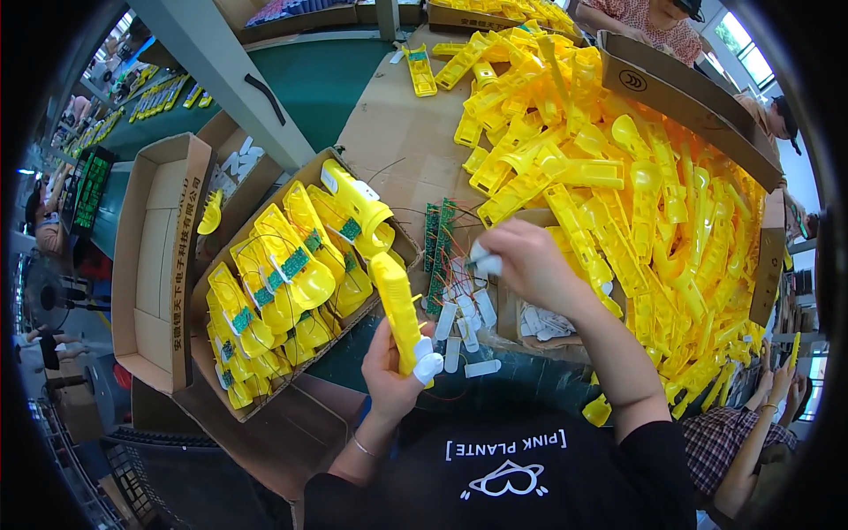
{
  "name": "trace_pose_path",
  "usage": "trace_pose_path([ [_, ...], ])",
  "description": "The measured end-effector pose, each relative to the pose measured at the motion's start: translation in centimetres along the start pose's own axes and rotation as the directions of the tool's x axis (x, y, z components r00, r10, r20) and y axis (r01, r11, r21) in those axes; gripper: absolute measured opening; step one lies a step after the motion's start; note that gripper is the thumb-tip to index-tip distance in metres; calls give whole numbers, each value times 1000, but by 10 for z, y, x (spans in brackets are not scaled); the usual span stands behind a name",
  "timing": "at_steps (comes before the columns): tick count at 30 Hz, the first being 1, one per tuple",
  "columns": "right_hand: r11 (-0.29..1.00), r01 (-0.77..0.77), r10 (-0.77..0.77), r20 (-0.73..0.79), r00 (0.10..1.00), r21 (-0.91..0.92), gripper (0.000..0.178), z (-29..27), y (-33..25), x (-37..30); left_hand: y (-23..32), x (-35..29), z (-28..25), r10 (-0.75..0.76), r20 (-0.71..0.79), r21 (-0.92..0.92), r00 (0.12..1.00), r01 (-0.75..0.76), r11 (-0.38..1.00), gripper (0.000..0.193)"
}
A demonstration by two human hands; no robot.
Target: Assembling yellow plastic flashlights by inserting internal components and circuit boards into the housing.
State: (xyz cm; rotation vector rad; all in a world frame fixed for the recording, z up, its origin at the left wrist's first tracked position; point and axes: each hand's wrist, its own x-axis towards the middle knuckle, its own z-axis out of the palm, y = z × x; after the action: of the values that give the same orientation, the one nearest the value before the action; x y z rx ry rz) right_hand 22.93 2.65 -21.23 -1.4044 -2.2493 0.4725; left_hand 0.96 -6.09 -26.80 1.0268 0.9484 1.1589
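My left hand (389, 375) is closed around a long yellow plastic housing (399, 305), held tilted, with a white rounded part (427, 360) at its lower end. Farther right, my right hand (532, 265) pinches a small white plastic piece (487, 260); the fingers partly hide its shape. Between the hands lies a stack of narrow green circuit boards (435, 252) with thin red and dark wires. Several flat white strips (446, 320) lie loose just below the boards. A small cardboard box (510, 327) of white parts stands below my right forearm.
To the left, a cardboard box (408, 252) holds yellow housings fitted with green boards and wires, beside an open empty carton (148, 274). A large heap of yellow housings (609, 177) fills the right side. A grey metal post (238, 75) rises behind. Other people sit at the right.
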Motion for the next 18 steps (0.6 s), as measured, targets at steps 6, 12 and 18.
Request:
trace_pose_path([
  [6, 736, -210, 167, 128, 978, 644, 16, -21, -26, -40, 28, 30, 33, -20, 158, -437, 987, 88, 895, 74],
  [12, 591, -281, 327, 94, 940, 756, 13, -8, -23, -52, 26, 15, 58, 45, 72, -351, 996, -17, 936, 74],
  [18, 754, -229, 318, -38, 947, 616, 13, -1, -24, -57, 1, 5, 63, 163, -56, -157, 985, -170, 973, 71],
])
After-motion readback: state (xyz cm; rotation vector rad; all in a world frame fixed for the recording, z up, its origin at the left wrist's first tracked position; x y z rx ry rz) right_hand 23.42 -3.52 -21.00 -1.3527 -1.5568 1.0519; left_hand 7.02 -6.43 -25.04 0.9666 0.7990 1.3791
